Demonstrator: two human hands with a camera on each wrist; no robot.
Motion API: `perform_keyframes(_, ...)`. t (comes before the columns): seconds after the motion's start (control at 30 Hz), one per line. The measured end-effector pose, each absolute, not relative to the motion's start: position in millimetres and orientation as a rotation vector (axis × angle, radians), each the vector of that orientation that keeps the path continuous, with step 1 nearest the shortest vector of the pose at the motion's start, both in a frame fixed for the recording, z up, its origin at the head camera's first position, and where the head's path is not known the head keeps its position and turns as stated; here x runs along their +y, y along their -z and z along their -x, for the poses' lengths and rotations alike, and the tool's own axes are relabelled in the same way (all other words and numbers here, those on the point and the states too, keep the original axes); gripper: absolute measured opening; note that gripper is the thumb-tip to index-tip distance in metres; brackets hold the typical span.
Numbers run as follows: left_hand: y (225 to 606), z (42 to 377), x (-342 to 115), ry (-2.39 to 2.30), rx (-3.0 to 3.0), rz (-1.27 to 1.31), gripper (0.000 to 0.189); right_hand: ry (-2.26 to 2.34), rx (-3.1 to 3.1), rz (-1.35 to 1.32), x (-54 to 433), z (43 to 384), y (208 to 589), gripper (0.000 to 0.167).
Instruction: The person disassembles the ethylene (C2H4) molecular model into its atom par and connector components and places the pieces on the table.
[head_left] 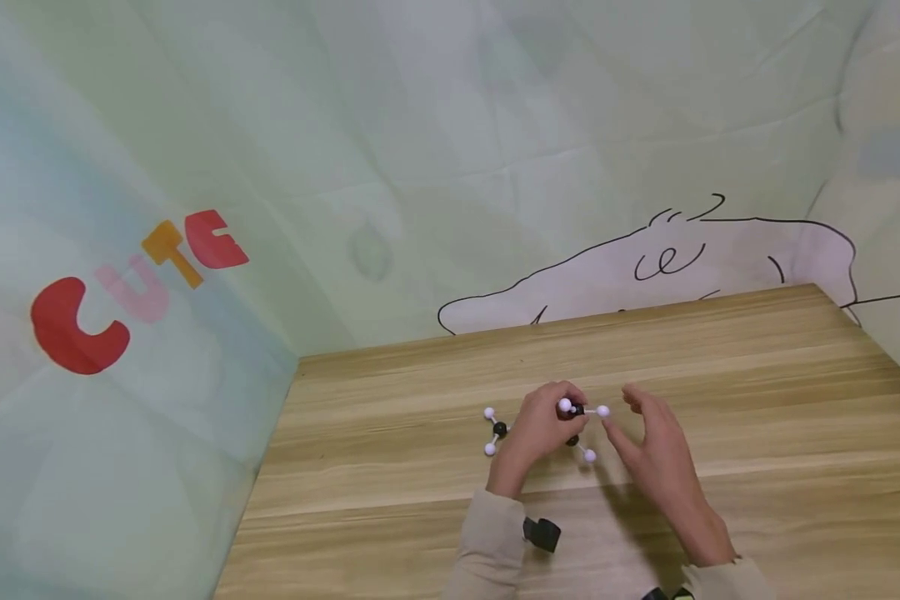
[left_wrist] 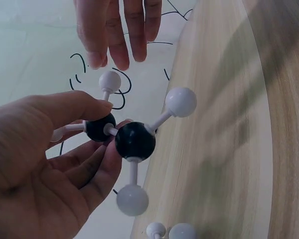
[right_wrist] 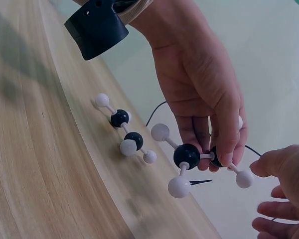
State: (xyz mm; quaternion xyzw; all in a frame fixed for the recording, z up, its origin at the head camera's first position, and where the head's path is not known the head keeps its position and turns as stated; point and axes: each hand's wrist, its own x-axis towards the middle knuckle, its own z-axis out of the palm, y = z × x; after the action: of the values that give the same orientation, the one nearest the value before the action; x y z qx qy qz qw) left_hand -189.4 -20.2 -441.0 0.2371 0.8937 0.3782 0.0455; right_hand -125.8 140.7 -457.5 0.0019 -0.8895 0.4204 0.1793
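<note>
My left hand [head_left: 543, 425] pinches a ball-and-stick molecular model [left_wrist: 134, 141] by one of its two black balls, between thumb and fingers. White balls on short white sticks branch from both black balls. In the left wrist view one white ball [left_wrist: 109, 81] points up toward the fingertips of my right hand [head_left: 663, 454]. That hand is spread beside the model and grips nothing, its thumb tip right at a white ball [right_wrist: 244, 179] in the right wrist view. A second model [right_wrist: 133, 140], also with two black balls and several white ones, lies on the table, partly hidden behind my left hand in the head view.
The wood-grain table [head_left: 390, 467] extends around both hands. Behind it hangs a pale printed cloth [head_left: 420, 167] with line drawings, meeting the table's back edge. Coloured letters [head_left: 82, 329] mark the cloth at left. A black wrist device [head_left: 543, 534] sits at the left cuff.
</note>
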Motion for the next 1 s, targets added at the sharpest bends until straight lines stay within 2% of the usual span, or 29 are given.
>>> perform_keyframes(0.63,437.2,186.2,-25.9,-1.110,2.683,-0.851,0.010,-1.247,-2.475,-0.113,136.5,127.3,459.8,0.013)
perform_keyframes(1.0,435.5,184.9,-27.0,-1.093,2.687,-0.864,0.009,-1.256,-2.449,-0.144,135.8,127.8,462.4,0.013)
